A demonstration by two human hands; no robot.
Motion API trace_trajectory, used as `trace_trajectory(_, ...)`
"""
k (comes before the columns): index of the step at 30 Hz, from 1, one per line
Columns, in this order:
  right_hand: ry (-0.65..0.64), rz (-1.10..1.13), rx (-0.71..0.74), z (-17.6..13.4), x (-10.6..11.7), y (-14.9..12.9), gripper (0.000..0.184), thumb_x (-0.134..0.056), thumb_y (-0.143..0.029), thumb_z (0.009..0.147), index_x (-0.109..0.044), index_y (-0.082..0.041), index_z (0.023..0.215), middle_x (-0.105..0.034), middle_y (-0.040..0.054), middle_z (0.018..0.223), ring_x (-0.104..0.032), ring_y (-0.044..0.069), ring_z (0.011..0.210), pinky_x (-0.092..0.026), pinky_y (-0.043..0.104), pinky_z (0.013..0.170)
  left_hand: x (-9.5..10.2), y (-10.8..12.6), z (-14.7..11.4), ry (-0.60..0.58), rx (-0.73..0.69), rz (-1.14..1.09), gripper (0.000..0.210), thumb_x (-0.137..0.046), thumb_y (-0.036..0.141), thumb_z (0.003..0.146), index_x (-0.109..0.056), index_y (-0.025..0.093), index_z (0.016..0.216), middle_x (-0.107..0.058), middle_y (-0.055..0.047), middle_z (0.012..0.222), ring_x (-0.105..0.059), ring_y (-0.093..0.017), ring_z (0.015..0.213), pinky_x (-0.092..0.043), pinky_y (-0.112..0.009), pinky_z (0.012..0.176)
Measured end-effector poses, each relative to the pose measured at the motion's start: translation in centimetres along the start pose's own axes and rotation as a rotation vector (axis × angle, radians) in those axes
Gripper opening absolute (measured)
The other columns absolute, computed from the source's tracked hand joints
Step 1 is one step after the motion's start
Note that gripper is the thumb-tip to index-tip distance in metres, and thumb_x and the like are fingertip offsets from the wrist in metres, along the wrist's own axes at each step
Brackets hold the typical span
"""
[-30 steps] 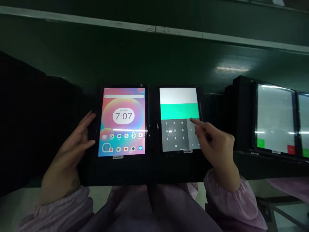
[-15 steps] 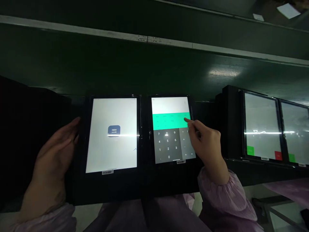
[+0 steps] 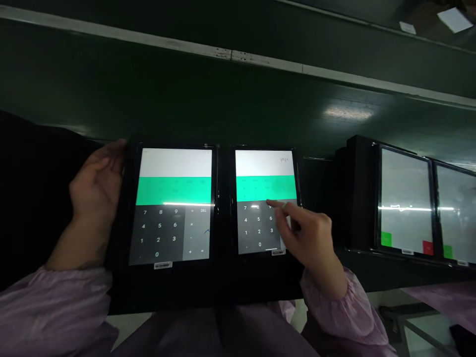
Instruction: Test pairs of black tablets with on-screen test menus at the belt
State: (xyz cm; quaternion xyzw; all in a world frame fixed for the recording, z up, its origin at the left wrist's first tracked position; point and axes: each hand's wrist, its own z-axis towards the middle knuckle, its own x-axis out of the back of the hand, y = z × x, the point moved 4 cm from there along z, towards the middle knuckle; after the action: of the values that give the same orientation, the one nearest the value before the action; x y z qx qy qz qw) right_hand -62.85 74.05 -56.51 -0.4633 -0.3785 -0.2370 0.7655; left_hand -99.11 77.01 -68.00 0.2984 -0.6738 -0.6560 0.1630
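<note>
Two tablets lie side by side in front of me, both with a calculator screen that has a green band and dark number keys. My right hand [image 3: 305, 230] is over the right tablet [image 3: 258, 225], its index finger stretched out to the edge of the green band near the 9 key. It holds nothing that I can see. A few characters show in that tablet's white display. My left hand [image 3: 99, 181] rests by the upper left side of the left tablet [image 3: 159, 225], fingers loosely bent and partly in shadow. Whether it touches the black frame I cannot tell.
On the right stands a black holder [image 3: 359, 193] with two more tablets, one pale screen [image 3: 405, 191] bearing green and red squares. Behind runs a dark green work surface with a metal strip [image 3: 267, 60]. White papers [image 3: 455, 20] lie at the far right.
The left tablet's screen has gone from a white page with a blue icon to a calculator. Characters have appeared on the right tablet. My right finger has shifted left and down; my left hand moved up.
</note>
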Motion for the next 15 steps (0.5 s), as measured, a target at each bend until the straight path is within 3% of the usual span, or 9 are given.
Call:
trace_trajectory(4,-0.109,-0.016,0.093,-0.5,-1.3,-1.1,0.030,-0.051,-0.015,0.105,-0.079,-0.005,0.113,-0.072,0.0004,0.066,-0.040,0.005,0.039,-0.032,0.021,0.041,-0.9,0.6,1.1,0.006,0.043,-0.106,0.029,-0.061,0.014,0.060,-0.075,0.018,0.085,-0.079,-0.005,0.104,-0.066,-0.025,0.114,-0.023,-0.049,0.134)
trace_trajectory(12,-0.218,-0.011,0.144,-0.7,-2.8,-1.9,0.039,-0.043,-0.023,0.112,-0.078,-0.009,0.123,-0.078,0.0040,0.075,-0.055,0.007,0.044,-0.041,0.021,0.045,-1.0,0.5,1.4,0.025,0.037,-0.083,0.031,-0.063,0.017,0.051,-0.074,0.018,0.081,-0.080,-0.007,0.103,-0.067,-0.028,0.112,-0.031,-0.049,0.131)
trace_trajectory(15,-0.134,-0.019,0.048,-0.2,-1.4,-0.9,0.037,-0.045,-0.023,0.111,-0.079,-0.012,0.121,-0.077,0.0024,0.072,-0.051,0.007,0.041,-0.039,0.020,0.043,-0.9,1.2,0.4,0.061,0.020,-0.007,0.030,-0.063,0.020,0.054,-0.073,0.020,0.082,-0.079,-0.006,0.102,-0.066,-0.028,0.116,-0.023,-0.050,0.134)
